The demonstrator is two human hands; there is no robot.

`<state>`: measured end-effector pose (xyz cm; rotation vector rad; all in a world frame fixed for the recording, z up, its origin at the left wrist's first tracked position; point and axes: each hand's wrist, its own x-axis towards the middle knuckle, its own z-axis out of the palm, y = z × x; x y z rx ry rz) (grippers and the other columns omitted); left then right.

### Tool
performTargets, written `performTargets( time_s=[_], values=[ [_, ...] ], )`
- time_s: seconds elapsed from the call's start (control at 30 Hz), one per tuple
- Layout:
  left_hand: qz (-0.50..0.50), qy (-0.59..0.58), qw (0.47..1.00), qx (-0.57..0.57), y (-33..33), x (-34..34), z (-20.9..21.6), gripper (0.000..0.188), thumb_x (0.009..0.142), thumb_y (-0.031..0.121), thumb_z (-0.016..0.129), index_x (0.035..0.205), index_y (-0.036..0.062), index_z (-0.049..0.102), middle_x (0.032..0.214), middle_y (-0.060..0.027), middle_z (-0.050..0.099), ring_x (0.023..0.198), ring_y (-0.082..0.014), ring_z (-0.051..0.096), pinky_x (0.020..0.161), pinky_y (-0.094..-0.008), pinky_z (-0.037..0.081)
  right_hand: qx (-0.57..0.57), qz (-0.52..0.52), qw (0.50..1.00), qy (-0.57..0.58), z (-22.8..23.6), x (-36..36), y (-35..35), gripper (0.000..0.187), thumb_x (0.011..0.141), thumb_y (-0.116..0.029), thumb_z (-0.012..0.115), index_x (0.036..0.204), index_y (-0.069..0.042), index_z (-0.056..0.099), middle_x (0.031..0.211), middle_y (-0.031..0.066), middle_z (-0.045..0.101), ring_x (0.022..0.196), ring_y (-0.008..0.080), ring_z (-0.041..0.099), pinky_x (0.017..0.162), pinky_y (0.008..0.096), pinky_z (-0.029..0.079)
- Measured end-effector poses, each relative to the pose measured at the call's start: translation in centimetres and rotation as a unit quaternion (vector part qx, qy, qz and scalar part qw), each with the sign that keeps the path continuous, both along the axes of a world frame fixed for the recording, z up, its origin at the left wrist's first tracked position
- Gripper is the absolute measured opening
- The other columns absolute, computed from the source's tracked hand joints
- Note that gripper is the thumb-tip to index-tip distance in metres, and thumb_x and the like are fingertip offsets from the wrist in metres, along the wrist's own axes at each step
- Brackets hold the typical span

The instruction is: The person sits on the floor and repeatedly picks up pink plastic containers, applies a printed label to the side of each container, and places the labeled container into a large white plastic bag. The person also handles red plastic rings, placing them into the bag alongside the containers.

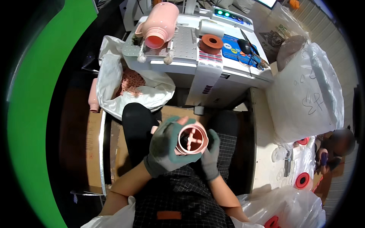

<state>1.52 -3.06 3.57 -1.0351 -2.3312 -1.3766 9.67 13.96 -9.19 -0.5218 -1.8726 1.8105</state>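
Observation:
Above my lap I hold a pink plastic bottle (203,143), its round mouth tipped up toward me. Inside the rim a pink cross-shaped piece shows, with dark space behind it. My left hand (164,142), in a grey and green work glove, wraps round the bottle's left side and underneath. Against its right side lies my right hand (211,157), gloved alike, with the fingers curled behind and partly hidden. A second pink bottle with a side handle (161,21) lies on the perforated metal plate (186,38) of the machine ahead, mouth toward me.
A white sack (154,89) with pink scraps (131,81) stands front left, beside another pink bottle (93,95). On the machine are an orange-brown tape roll (211,43), a label strip (205,78) and a black mouse (244,46). A large white sack (304,95) stands right; a person (334,148) is beyond.

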Motion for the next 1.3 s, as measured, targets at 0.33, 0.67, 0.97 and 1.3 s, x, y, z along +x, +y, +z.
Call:
performTargets(
  time_s=[0.33,0.67,0.97,1.3],
  values=[
    [-0.315,-0.107,0.934,-0.129,3.7,-1.2,-3.0,0.095,0.074,0.039,0.087,0.153,0.007,0.046,0.139,-0.0132,0.06,0.128,-0.0306,0.058,0.111,-0.0446,0.047,0.576,0.379,0.721,-0.068,16.0,3.2,5.8,0.042,0.085,-0.017,0.068,0.127,-0.013,0.067,0.123,0.0074,0.068,0.094,0.024,0.07,0.077,0.0388,0.055],
    [-0.301,-0.093,0.943,-0.106,4.5,0.3,-3.7,0.098,0.07,0.042,0.091,0.151,0.0064,0.047,0.119,-0.0124,0.068,0.111,-0.0322,0.066,0.099,-0.0455,0.053,0.668,0.423,0.611,-0.034,14.5,2.5,7.0,0.024,0.088,-0.021,0.067,0.108,-0.01,0.068,0.099,0.0096,0.066,0.076,0.0251,0.07,0.067,0.0394,0.054],
    [-0.231,-0.106,0.966,0.047,-3.4,-0.4,-1.6,0.086,0.069,0.038,0.097,0.137,0.0022,0.057,0.126,-0.0135,0.068,0.113,-0.0343,0.069,0.098,-0.0437,0.057,0.172,-0.059,0.946,0.267,9.0,-0.3,4.1,0.026,0.1,-0.016,0.065,0.117,0.005,0.066,0.113,0.0148,0.07,0.101,0.0264,0.068,0.082,0.0362,0.056],
    [-0.155,0.021,0.986,-0.057,-1.7,1.3,-1.0,0.061,0.066,0.03,0.094,0.116,0.0095,0.067,0.117,-0.0114,0.066,0.105,-0.034,0.067,0.096,-0.0491,0.052,0.262,0.109,0.953,0.109,7.0,-10.1,1.2,0.04,0.093,-0.013,0.073,0.13,-0.001,0.063,0.135,0.0206,0.062,0.118,0.0339,0.065,0.097,0.0412,0.054]
  ],
)
